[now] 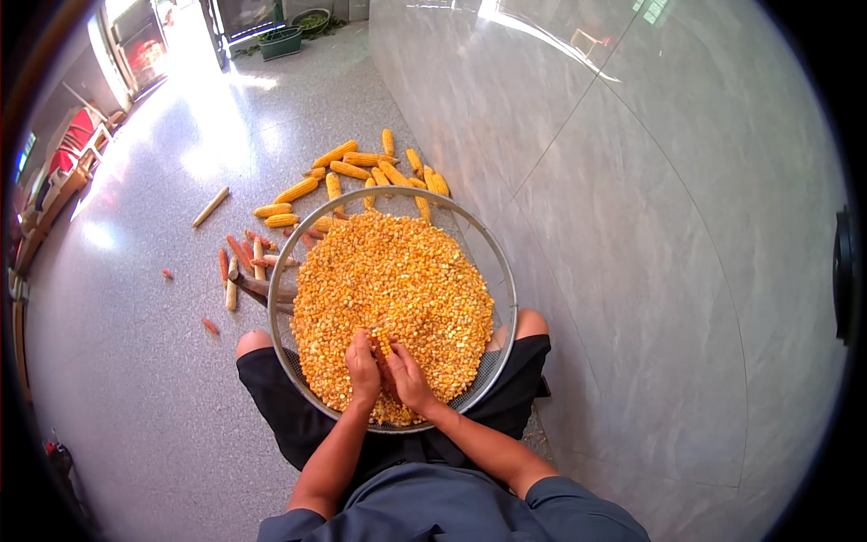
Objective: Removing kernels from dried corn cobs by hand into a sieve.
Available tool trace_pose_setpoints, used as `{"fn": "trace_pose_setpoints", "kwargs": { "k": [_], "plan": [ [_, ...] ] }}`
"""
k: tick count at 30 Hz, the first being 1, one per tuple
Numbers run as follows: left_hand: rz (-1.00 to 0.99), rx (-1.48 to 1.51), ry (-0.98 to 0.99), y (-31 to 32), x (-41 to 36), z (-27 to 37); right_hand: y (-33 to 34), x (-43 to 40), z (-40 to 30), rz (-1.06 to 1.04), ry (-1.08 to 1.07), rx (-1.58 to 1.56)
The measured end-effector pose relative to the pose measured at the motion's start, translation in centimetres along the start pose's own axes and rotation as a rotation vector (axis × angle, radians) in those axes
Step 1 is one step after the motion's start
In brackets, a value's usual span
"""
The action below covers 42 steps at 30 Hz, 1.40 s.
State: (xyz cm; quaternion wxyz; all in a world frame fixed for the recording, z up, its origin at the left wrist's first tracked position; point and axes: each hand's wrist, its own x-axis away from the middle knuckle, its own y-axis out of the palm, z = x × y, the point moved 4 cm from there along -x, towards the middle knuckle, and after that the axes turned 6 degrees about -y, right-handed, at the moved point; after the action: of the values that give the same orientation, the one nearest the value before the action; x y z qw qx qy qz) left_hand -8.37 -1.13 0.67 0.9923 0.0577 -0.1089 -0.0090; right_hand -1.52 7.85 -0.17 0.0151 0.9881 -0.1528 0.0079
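Note:
A round metal-rimmed mesh basket [511,284] lies across my lap, heaped with loose yellow corn kernels [399,271]. Over its near half, my left hand [364,369] and my right hand [410,381] both grip a partly shelled corn cob [383,359]. Reddish bare cob shows between the palms, with rows of yellow kernels left at its upper end. Fingers hide part of the cob.
Beyond the basket, unshelled corn ears [296,190] lie on the speckled floor. Bare red and pale cobs [232,284] are scattered at the left, beside a dark wooden piece [254,286]. A grey tiled wall [643,237] rises at the right; a green planter [280,43] stands far off.

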Motion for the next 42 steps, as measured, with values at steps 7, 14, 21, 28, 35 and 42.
{"fn": "trace_pose_setpoints", "kwargs": {
  "k": [7, 14, 21, 28, 35, 42],
  "plan": [
    [-0.124, -0.026, -0.057, -0.1, -0.8, -0.5, 0.2, -0.1, -0.1, 0.062, -0.167, 0.138],
    [-0.064, 0.047, -0.076, -0.6, -1.0, -1.8, 0.2, 0.0, -0.1, 0.029, -0.044, 0.012],
    [-0.142, -0.08, 0.054, 0.3, -0.2, -0.6, 0.3, 0.2, -0.1, -0.004, -0.027, 0.081],
    [-0.112, -0.184, 0.099, 0.4, -0.3, 0.1, 0.3, 0.0, 0.5, 0.049, -0.055, 0.075],
    [-0.105, -0.198, 0.109, 0.5, -0.6, -0.5, 0.1, -0.1, 0.7, 0.042, -0.059, 0.068],
    [0.018, -0.382, -0.004, -1.4, -1.3, -2.0, 0.5, 0.3, 0.0, -0.01, 0.024, 0.176]
  ]
}}
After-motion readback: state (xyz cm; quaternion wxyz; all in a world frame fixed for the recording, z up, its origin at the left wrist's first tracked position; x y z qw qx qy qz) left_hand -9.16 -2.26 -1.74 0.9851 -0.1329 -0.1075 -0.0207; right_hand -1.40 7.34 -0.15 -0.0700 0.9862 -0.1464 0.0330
